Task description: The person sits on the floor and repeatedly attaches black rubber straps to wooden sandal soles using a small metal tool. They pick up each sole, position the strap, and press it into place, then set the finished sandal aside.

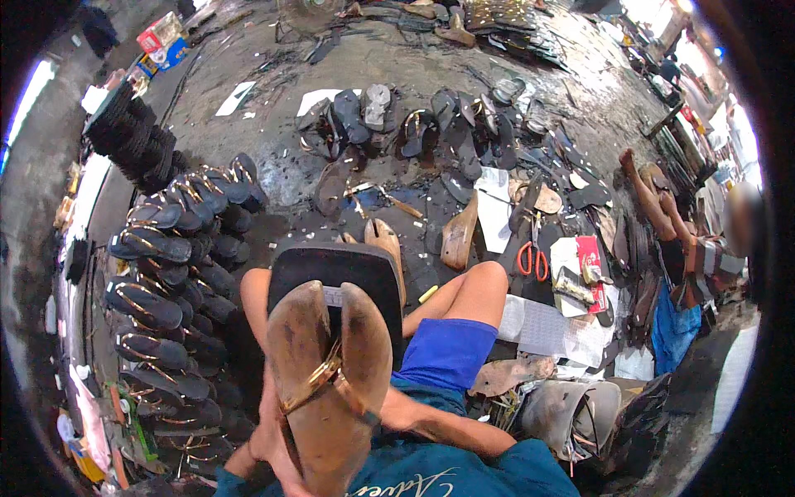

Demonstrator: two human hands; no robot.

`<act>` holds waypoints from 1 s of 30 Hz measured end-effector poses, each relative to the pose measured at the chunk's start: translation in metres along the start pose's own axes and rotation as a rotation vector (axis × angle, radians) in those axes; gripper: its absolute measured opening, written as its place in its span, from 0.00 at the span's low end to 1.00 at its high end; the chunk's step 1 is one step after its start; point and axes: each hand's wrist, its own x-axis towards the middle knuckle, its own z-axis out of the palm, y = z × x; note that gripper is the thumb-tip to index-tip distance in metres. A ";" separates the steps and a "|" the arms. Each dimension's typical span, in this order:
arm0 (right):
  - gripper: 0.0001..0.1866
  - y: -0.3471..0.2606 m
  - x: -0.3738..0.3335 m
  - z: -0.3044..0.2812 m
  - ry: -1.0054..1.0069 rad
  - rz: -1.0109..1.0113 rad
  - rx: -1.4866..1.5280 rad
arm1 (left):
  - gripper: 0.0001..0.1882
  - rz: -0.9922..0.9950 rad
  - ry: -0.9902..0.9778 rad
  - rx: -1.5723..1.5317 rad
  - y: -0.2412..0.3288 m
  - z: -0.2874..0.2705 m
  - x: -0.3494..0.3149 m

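Close in front of me is a brown wooden shoe last (308, 406), split at its toe end. A thin gold-and-dark sandal strap (323, 377) crosses it and runs into the split. My left hand (277, 451) is closed round the last's lower left side. From the right, my right hand (399, 410) reaches behind the last, which hides its fingers. Beyond the toe end lies a black pad with rounded corners (331, 261); whether it touches the last is unclear. Another wooden last (383, 236) shows just past the pad.
Rows of black sandals (149, 305) are stacked at my left, beside a pile of dark soles (132, 137). Orange-handled scissors (532, 258), a wooden last (458, 236) and a red box (589, 261) lie at right. A bucket (571, 414) stands near my right elbow. Another person's legs (650, 199) show far right.
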 end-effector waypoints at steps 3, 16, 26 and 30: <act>0.54 -0.040 0.010 -0.002 0.085 -0.250 0.418 | 0.65 0.034 0.125 0.410 0.021 0.018 0.029; 0.61 -0.045 -0.043 0.008 0.533 -0.253 0.636 | 0.15 -0.113 0.173 0.727 0.000 0.005 0.061; 0.51 -0.021 -0.090 0.026 0.656 -0.204 1.014 | 0.15 -0.219 0.060 0.489 -0.033 0.031 0.024; 0.47 -0.016 -0.093 0.022 0.609 -0.231 1.126 | 0.16 -0.253 0.121 0.348 -0.034 0.037 0.015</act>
